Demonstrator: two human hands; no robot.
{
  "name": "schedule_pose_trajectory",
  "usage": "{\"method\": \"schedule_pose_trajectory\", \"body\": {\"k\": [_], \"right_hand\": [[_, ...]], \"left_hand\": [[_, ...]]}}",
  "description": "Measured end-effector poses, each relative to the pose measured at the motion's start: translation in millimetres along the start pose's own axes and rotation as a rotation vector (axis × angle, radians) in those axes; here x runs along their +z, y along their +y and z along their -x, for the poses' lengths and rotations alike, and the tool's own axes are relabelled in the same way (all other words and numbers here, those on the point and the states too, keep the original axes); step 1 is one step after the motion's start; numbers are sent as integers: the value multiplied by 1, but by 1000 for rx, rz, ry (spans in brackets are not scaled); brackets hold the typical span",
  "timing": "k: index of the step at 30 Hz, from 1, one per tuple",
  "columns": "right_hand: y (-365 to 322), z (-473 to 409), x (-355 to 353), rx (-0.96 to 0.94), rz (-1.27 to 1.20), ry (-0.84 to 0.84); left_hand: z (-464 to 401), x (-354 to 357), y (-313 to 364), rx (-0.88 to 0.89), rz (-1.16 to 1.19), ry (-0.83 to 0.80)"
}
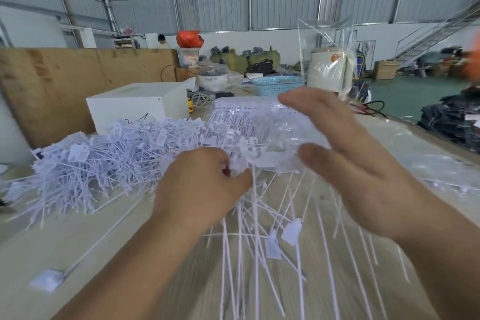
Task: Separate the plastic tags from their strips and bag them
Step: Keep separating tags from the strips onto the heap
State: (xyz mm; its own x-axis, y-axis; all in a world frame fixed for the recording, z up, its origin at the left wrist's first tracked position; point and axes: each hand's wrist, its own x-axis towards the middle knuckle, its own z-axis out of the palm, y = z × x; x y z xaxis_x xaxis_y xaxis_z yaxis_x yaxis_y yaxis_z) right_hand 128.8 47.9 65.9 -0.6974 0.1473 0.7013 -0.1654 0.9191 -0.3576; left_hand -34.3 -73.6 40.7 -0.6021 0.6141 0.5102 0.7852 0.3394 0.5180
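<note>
The left hand point(207, 179) pinches a bunch of thin white plastic tags point(249, 163) at their flat heads, tails fanning down toward the near edge of the pale wooden table point(109, 239). The right hand point(348, 161) hovers beside it — fingers straight, holding nothing. These tags look feather-light, springy and slick, so grip at the stiff heads — not the whippy tails. A big loose heap of white tags point(104, 158) lies toward the left edge; clear plastic bags of tags point(259, 122) sit behind.

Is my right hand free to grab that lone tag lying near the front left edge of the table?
Probably not easily. The right hand is open and empty, but the lone tag lies far across, beyond the left hand, which grips a strip of tags.
</note>
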Motion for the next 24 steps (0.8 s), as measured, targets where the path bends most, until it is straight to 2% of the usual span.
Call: {"method": "schedule_pose_trajectory", "body": {"k": [2,4,7,10,13,17,20,22,24], "right_hand": [[-3,0,17,-38,160,-72],[1,-1,32,7,264,-120],[19,-4,25,62,216,-75],[37,-4,4,125,330,-67],[38,-3,0,73,439,-149],[28,-3,8,35,351,-211],[27,2,17,106,400,-406],[26,4,24,157,230,-469],[23,5,29,237,-140,-454]], "left_hand": [[2,5,2,34,51,-6],[3,8,0,89,116,-22],[1,1,-8,133,360,-73],[-7,-8,-13,20,716,-64],[-9,-10,-10,-73,1005,-132],[-2,-6,-3,23,1169,-285],[1,-4,-2,110,1137,-347],[2,-4,-3,144,1109,-390],[2,-5,-4,166,1086,-406]]}}
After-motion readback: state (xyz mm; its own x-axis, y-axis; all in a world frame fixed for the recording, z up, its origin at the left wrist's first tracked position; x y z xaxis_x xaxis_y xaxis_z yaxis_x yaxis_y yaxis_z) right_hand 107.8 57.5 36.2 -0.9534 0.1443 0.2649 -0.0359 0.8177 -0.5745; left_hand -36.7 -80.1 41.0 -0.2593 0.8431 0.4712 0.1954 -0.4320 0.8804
